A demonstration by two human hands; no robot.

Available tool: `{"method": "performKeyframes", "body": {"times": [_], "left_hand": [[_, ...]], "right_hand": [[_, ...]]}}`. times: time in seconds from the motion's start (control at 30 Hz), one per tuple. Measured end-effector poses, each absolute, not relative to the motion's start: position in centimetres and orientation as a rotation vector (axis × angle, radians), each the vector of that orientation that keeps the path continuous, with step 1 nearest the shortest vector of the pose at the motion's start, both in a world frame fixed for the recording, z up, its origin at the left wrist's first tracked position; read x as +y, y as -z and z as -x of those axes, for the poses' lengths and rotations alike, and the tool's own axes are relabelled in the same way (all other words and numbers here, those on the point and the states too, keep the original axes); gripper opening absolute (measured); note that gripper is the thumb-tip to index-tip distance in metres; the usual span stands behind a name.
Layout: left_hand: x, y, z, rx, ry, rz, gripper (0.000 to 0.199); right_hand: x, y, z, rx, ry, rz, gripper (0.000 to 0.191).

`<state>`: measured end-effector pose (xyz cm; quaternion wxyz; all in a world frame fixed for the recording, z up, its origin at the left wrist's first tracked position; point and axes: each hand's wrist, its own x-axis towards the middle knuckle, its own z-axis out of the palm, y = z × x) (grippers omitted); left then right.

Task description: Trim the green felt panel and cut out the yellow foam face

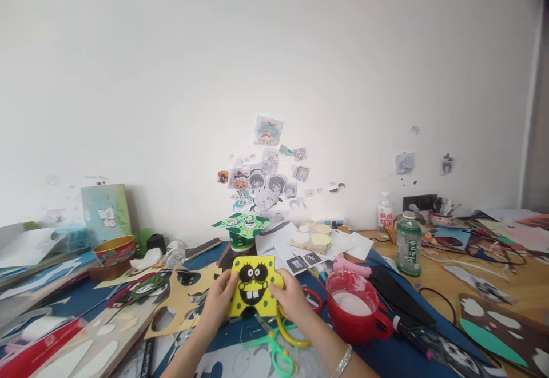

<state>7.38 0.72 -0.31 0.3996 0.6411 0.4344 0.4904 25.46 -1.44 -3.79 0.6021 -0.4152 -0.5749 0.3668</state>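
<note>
Right at the front of my view, a bracelet (pixel 343 359) circles the right forearm (pixel 319 335), and the green scissors (pixel 277 348) lie between the two arms, a blade angled up toward the work. And there it is: a yellow spotted panel (pixel 253 295) with a cartoon face, turned to me, in front of a green cap-shaped craft (pixel 243 228). Left hand (pixel 220 293) clamped on one side edge, right hand (pixel 288 293) clamped on the other, both pinching.

Trouble spots, as I judge them from out here: dip the panel and its lower edge could snag on that blade. Squeeze hard from both sides and it might buckle, if it's only thin sheet. And mind the red mug (pixel 343 322) near the right forearm; an outward swing could tip its pale contents (pixel 351 303).

What can't I make out? The panel's back and the fingers behind it are hidden. Whether its lower edge touches the blue table covering (pixel 388 358), I cannot tell. A yellow loop handle (pixel 286 337) belongs to something I can't identify, and both forearms run off the bottom edge.
</note>
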Motion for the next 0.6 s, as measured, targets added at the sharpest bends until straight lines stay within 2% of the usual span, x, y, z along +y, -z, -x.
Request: {"method": "performKeyframes", "body": {"times": [0.37, 0.47, 0.6], "left_hand": [[0.5, 0.0, -6.8, 1.078, -1.382, -1.412, 0.046], [0.8, 0.1, -6.4, 1.076, -1.415, -1.404, 0.044], [1.8, 0.7, -5.8, 1.144, -1.431, -1.415, 0.043]], "right_hand": [[-4.3, 1.5, -25.7, -1.680, -1.218, 1.002, 0.014], [-5.2, 1.1, -25.6, -1.826, -1.039, 1.137, 0.008], [-5.3, 1.4, -25.2, -1.859, -0.562, 1.357, 0.018]]}}
